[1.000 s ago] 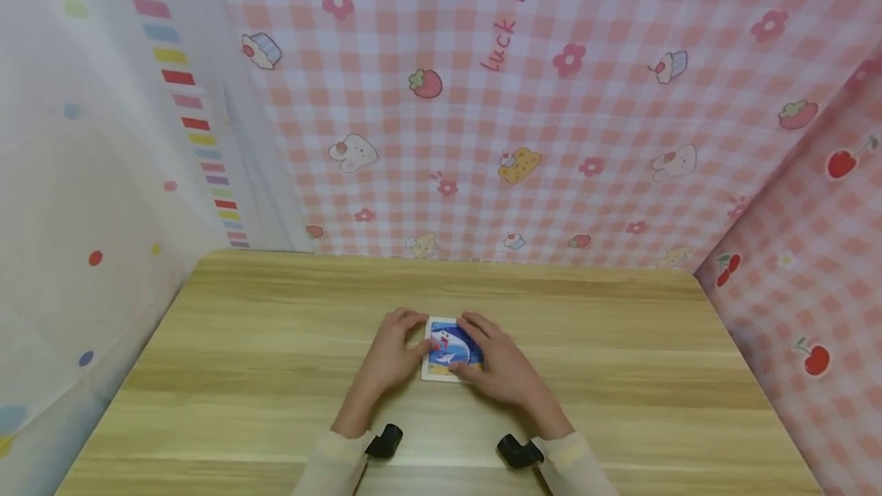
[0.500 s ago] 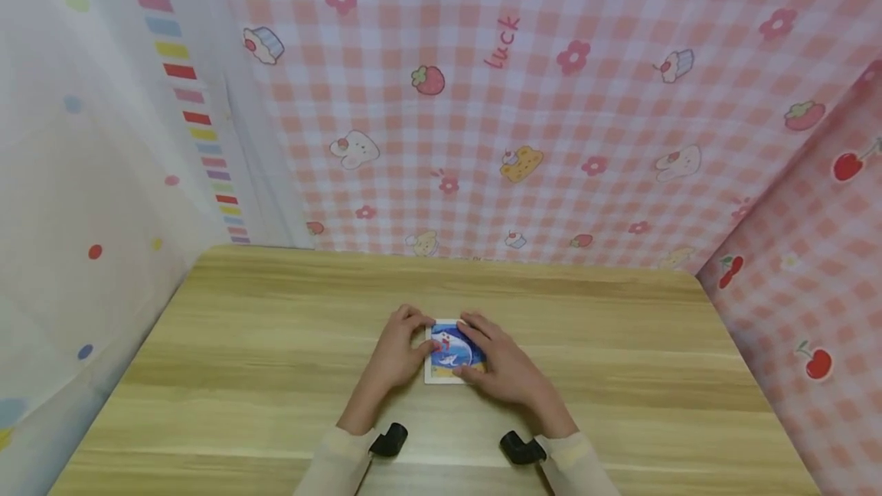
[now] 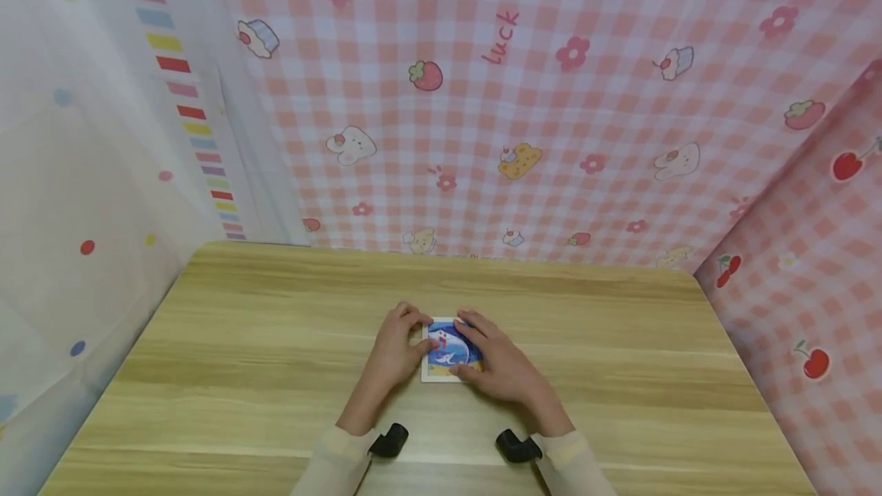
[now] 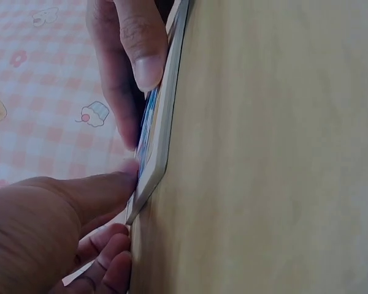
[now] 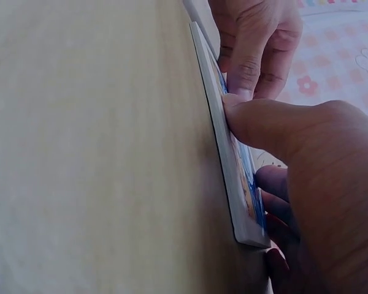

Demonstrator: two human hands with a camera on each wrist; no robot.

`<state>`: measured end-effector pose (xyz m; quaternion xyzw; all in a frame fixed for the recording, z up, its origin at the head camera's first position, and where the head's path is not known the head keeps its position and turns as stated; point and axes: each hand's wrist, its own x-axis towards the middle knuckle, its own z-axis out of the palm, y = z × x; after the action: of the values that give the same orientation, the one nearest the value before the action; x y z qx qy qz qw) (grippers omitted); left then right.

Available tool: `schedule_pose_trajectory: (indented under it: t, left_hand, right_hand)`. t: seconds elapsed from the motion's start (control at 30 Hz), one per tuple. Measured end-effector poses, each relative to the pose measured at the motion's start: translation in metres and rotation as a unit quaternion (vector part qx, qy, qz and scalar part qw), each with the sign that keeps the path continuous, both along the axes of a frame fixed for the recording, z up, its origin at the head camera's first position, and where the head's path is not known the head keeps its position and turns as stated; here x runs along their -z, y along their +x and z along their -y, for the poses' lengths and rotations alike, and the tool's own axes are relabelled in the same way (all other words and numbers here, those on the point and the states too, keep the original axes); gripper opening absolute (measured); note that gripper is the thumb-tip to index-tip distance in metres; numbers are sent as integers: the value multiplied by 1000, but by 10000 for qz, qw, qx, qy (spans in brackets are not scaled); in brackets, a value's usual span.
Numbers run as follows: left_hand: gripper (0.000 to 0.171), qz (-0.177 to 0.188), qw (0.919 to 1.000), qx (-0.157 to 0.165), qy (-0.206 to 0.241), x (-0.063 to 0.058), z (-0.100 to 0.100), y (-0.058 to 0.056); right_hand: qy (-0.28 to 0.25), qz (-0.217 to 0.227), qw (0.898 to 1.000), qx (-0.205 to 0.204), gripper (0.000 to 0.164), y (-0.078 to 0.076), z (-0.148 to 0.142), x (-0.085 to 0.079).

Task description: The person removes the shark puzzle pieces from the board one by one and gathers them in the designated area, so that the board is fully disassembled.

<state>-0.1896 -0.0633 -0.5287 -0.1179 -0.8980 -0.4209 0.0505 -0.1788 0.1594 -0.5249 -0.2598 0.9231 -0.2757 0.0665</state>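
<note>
A small square picture board with a white rim and a white sea animal on blue lies flat on the table, under both hands. My left hand grips its left side, the thumb on the picture and the other fingers bent at the edge. From the right, my right hand covers part of the picture and holds that side, its thumb near the front rim. In the left wrist view the thick pale edge of the board shows. The right wrist view has the right thumb on the board's face, close to the left thumb.
The wood-grain table extends around the board. A pink checked cloth hangs behind it, a white dotted cloth at left and a cherry-print cloth at right. Black wrist mounts sit by the sleeves.
The head view shifts slightly. Both hands stay on the board in nearly the same pose, and the board keeps its place.
</note>
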Motion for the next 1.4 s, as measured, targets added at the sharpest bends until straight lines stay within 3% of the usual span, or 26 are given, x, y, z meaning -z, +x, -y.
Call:
schedule_pose_trajectory:
  t: [0.33,0.6,0.97,1.4]
  left_hand:
    - [28,120,9990,174,-399,-8,-2,2]
    - [29,-9,9948,336,-963,-4,-3,4]
    - [28,94,9985,457,-271,-3,-2,2]
    - [30,25,9989,350,-310,-1,-5,5]
  right_hand:
    - [-34,-25,10000,2,75,0,0,0]
    - [-63,44,10000,13,74,3,2,0]
    - [-19,19,10000,94,74,2,-2,3]
    - [-59,-99,9999,42,71,3,1,1]
